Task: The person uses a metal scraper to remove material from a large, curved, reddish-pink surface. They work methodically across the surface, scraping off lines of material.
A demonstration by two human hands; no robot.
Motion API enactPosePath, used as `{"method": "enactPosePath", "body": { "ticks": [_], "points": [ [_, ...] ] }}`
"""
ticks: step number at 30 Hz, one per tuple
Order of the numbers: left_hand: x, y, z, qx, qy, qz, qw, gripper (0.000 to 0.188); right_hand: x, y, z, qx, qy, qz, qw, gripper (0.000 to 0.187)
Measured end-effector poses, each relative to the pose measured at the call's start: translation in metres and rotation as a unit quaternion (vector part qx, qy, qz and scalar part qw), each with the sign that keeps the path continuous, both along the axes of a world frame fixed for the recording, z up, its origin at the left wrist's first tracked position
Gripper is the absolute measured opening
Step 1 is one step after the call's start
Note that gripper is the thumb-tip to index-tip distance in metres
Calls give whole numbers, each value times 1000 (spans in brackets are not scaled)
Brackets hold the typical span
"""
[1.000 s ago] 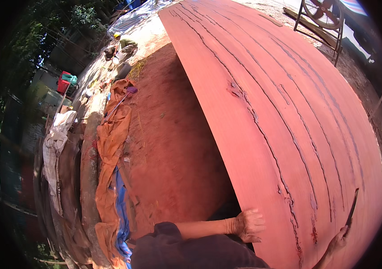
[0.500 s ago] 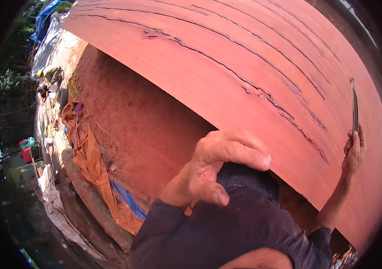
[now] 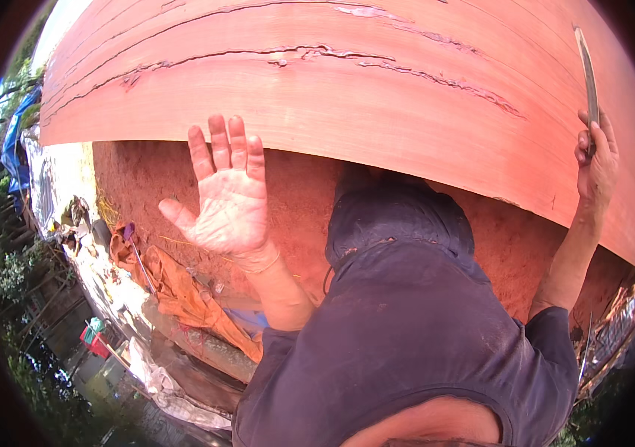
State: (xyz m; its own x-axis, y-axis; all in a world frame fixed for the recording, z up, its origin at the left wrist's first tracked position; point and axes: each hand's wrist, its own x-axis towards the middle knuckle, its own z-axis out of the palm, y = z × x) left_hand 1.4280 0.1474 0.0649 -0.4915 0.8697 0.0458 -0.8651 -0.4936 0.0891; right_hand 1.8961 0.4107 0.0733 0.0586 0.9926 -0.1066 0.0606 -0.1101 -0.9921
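Observation:
A broad slab of reddish wood (image 3: 332,112) spans the view in front of me, its face split by long dark cracks (image 3: 258,52). My left hand (image 3: 234,208) is raised before the slab's near edge, palm facing me and fingers spread, holding nothing. Over at the right, my right hand (image 3: 598,167) grips a narrow, dark strip-like tool (image 3: 588,71) by its lower end. The tool stands nearly upright above the slab's surface, with a paler edge and tip; its exact kind cannot be told. Whether its tip touches the wood is unclear.
Reddish soil (image 3: 295,201) lies below the slab's edge. On the left are a crumpled orange tarp (image 3: 176,287), a pale sheet (image 3: 161,376), a red container (image 3: 95,343) and a blue tarp (image 3: 13,153). Trees stand beyond.
My left hand has moved left and turned from a curled pose to a flat, spread palm. My right hand still holds the tool, now higher in view. The whole view has rotated.

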Motion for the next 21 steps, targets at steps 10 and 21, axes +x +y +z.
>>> {"method": "enactPosePath", "body": {
  "ticks": [10, 21],
  "points": [
    [9, 10, -20, -184, 200, 136, 953, 75, 31, -31, -15, 5, 4, -79, 997, 39],
    [103, 51, 84, 101, 427, -187, 879, 67, 8, -113, -1, 43, 33, -228, 972, 36]
  ]
}}
